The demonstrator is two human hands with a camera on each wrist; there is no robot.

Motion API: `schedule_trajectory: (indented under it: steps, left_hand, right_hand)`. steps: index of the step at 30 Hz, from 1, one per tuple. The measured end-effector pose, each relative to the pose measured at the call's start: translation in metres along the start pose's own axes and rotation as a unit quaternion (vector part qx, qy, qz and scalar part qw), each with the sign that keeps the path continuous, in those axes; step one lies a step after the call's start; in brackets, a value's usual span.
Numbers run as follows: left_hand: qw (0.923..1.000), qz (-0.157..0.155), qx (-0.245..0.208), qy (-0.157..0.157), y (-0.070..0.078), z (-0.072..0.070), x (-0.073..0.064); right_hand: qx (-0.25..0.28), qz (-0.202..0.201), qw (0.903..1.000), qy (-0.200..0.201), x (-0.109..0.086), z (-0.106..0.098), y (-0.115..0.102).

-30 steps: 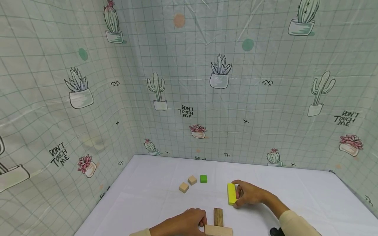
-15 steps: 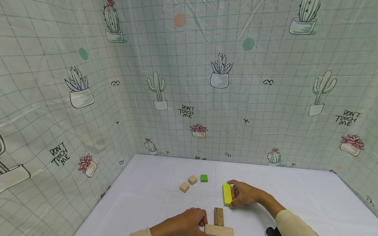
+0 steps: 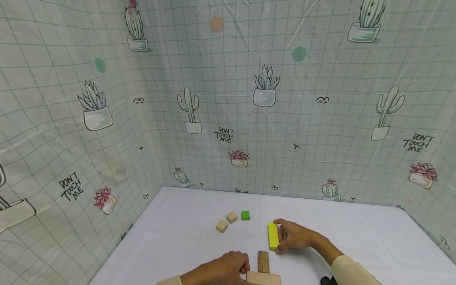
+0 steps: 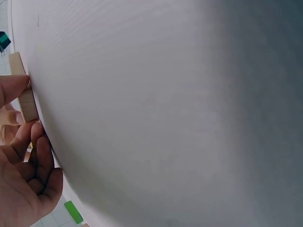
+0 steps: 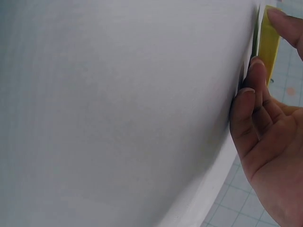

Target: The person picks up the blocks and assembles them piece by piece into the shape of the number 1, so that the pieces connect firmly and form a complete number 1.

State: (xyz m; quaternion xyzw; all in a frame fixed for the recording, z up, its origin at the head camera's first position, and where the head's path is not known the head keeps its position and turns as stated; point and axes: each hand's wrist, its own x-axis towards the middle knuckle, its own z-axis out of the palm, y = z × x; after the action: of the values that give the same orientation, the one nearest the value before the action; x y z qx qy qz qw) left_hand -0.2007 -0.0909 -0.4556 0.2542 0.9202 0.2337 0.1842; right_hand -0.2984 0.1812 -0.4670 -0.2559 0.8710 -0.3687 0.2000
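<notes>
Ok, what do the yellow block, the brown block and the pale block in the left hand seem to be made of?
Yellow block: painted wood or plastic, I can't tell which; the colour is even and no grain shows.
Brown block: most likely wood, its finish unclear; dark streaks like grain run along it.
Pale block: probably bare wood, judging by its tan colour and dull surface.

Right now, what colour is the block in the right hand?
Bright yellow. The block in the right hand shows best in the head view.
</notes>
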Motion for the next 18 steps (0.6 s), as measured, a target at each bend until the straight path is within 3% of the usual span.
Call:
schedule_trajectory:
  steps: [18]
  left_hand:
    - [0.9999,-0.012,-0.011,-0.002,0.0002,0.0004,0.0009]
  right_hand:
    - [-0.010,-0.021,0.9997,0.000,0.0047,0.0033,0.0003]
